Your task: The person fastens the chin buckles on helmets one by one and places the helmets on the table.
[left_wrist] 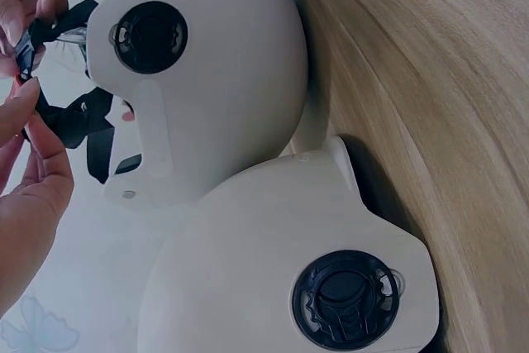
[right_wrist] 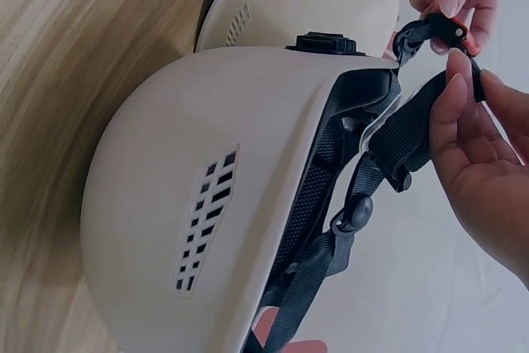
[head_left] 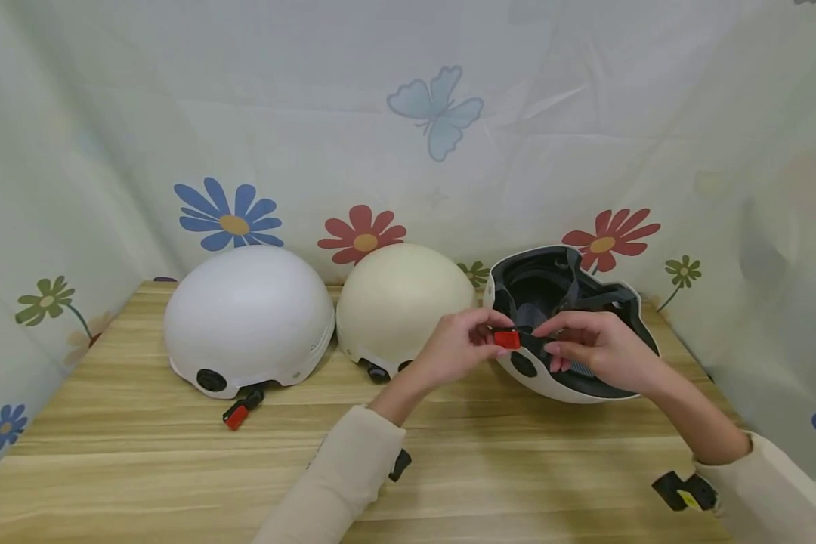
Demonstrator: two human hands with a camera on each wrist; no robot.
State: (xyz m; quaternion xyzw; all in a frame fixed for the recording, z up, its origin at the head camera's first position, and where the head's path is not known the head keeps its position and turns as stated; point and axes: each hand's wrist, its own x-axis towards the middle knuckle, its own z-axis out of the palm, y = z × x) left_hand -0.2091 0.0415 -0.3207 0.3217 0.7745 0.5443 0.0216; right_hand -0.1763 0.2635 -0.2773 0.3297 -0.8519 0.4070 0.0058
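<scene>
Red plastic catches my eye first through the remote feed: a red buckle (head_left: 507, 339) just right of centre in the head view, pinched between the thumb and fingers of the left hand (head_left: 459, 344). Close beside it, the right hand (head_left: 597, 349) pinches a black strap (right_wrist: 409, 134), so I read both hands as gripping, near each other but on separate pieces. That strap belongs to the tipped helmet (head_left: 551, 387), at the right of the frame on the wooden tabletop (head_left: 177, 472), its dark lining showing. I would judge the work on this strap to be partway: both pieces are in the fingers, but fingertips cover the join and I cannot tell whether the buckle is latched. Left of it, the cream helmet (head_left: 404, 291) and the white helmet (head_left: 248, 313) sit dome up, with no hand gripping either. A second buckle (head_left: 238, 414) lies by the white one, lower left; whether those two are finished or waiting, I cannot say from here
</scene>
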